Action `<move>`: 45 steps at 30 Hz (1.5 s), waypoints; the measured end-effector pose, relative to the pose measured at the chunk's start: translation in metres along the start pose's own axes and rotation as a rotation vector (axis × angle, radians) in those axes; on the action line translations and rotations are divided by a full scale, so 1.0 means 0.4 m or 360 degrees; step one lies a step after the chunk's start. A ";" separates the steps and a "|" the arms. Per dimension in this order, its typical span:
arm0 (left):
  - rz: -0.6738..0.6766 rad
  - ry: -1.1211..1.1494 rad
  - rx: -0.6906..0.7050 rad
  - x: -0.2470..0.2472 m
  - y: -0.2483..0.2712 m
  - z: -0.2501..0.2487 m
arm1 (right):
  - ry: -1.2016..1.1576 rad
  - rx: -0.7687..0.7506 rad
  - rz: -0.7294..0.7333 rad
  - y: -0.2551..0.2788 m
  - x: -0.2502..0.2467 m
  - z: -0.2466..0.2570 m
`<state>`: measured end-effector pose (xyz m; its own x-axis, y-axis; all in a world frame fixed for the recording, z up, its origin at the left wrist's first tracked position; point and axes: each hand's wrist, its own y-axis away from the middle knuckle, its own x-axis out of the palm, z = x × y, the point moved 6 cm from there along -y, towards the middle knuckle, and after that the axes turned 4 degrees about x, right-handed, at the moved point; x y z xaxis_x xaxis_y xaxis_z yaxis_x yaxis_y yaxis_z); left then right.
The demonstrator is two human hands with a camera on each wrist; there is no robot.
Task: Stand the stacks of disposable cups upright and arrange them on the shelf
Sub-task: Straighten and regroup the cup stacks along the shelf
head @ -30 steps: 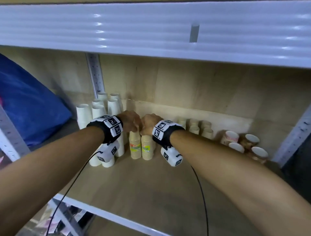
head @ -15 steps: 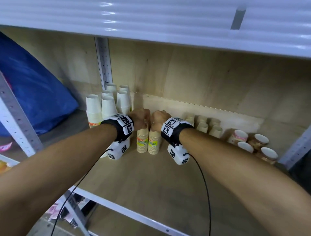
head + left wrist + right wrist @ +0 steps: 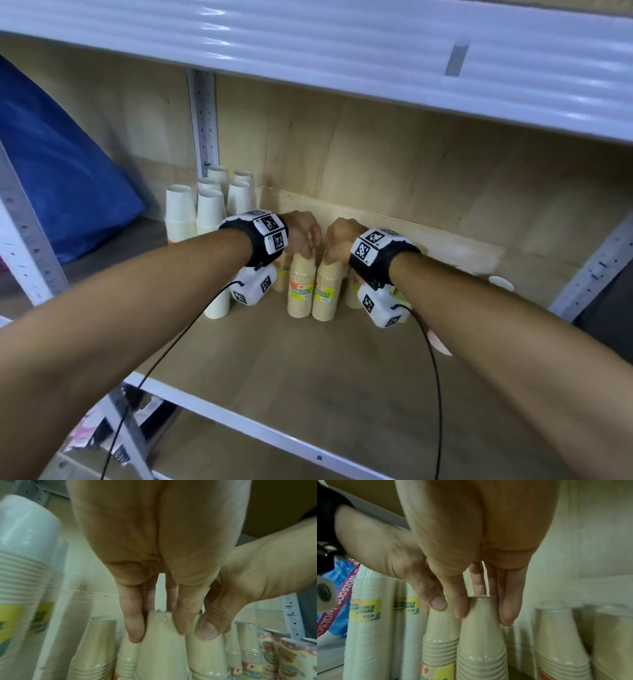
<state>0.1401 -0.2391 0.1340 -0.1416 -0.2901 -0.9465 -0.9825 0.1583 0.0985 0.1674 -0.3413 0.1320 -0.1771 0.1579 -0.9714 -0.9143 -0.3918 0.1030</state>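
Two tan cup stacks stand upright side by side on the wooden shelf [image 3: 260, 363]. My left hand [image 3: 305, 236] grips the top of the left tan stack [image 3: 301, 291], thumb and fingers [image 3: 134, 626] pinching its top cup [image 3: 161, 635]. My right hand [image 3: 339, 240] grips the top of the right tan stack [image 3: 327, 294] the same way, fingers [image 3: 508, 609] round its top cup [image 3: 481, 615]. The two hands nearly touch. White cup stacks [image 3: 209, 212] stand upright to the left, by the back corner.
More tan stacks [image 3: 556, 635] stand behind and right of the held pair. Patterned cups [image 3: 291, 655] lie at the far right. A blue bag [image 3: 58, 164] fills the left bay. The upper shelf's white edge [image 3: 342, 61] hangs overhead; metal uprights [image 3: 202, 120] flank the bay.
Both hands stay on the tops of the two tan stacks; the stacks have shifted slightly forward and right on the shelf, and my head has moved closer.
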 end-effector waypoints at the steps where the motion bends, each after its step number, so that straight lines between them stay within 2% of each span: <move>1: 0.0022 0.0013 0.0009 0.003 -0.007 -0.013 | 0.0006 0.0011 0.0018 0.008 -0.006 -0.011; 10: 0.0062 -0.0020 0.0126 0.038 -0.060 -0.145 | 0.0066 0.0180 0.0027 0.074 -0.039 -0.144; 18: 0.0006 -0.0039 0.0244 0.071 -0.099 -0.230 | 0.0023 0.0248 0.0000 0.108 -0.041 -0.240; 45: -0.0026 0.0052 0.0286 0.107 -0.137 -0.221 | -0.0089 0.0269 -0.0023 0.097 -0.018 -0.271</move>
<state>0.1771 -0.3438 0.1153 -0.1324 -0.3242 -0.9367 -0.9476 0.3187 0.0236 0.1727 -0.4559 0.1199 -0.1792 0.2145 -0.9601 -0.9643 -0.2318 0.1282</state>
